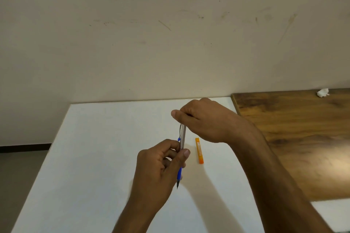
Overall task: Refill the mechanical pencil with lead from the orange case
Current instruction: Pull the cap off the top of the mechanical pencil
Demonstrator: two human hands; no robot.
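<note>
A mechanical pencil [183, 136] with a silver barrel, a metal clip and a blue grip is held above the white table [106, 138], tip pointing toward me. My left hand [161, 164] grips its lower barrel between thumb and fingers. My right hand [204, 119] is closed over the pencil's far cap end, which is hidden under the fingers. The orange lead case [199, 150] lies flat on the table just right of the pencil, untouched by either hand.
A brown wooden tabletop [295, 138] adjoins the white table on the right, with a crumpled white tissue [323, 92] at its far edge. A stained beige wall rises behind. The floor shows to the left of the table.
</note>
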